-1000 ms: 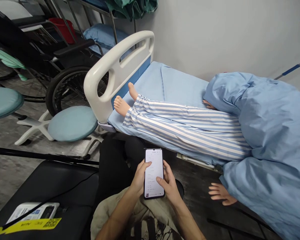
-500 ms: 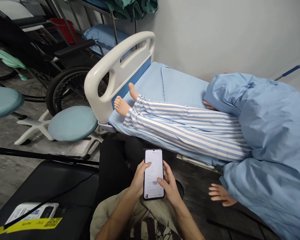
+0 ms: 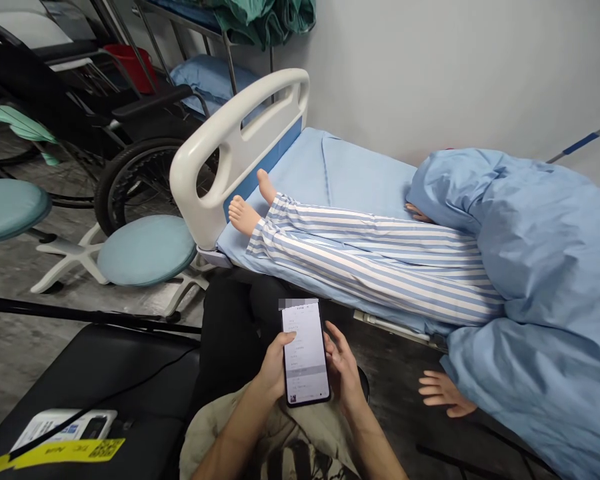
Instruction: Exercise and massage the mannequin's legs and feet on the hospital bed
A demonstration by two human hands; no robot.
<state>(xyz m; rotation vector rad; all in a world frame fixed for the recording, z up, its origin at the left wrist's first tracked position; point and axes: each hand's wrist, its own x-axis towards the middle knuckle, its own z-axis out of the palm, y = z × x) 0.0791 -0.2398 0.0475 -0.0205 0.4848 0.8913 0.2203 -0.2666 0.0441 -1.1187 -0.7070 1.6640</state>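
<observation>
A smartphone (image 3: 306, 363) with a pale screen of text lies between my hands above my lap. My left hand (image 3: 274, 363) grips its left edge, with the thumb over the screen. My right hand (image 3: 346, 370) is closed around the right edge, the thumb off the screen and one finger stretched upward. Beyond the phone, legs in striped trousers (image 3: 375, 257) rest on the bed, bare feet (image 3: 244, 215) toward the white footboard (image 3: 193, 160). Blue bedding (image 3: 545, 247) covers the upper body of this manikin-like figure, and a hand (image 3: 446, 392) hangs out at the bedside.
Two round teal stools (image 3: 147, 250) stand left of the bed, in front of a black wheelchair (image 3: 145, 173). A black seat (image 3: 145, 380) at lower left holds a white device (image 3: 65, 427) and a yellow tag (image 3: 75, 451). Behind are a rack (image 3: 229, 63) and a red bucket (image 3: 133, 67).
My right thumb has lifted off the screen and moved to the phone's right edge. The phone has tilted slightly, its top toward the left. A grey band now crosses the lower screen.
</observation>
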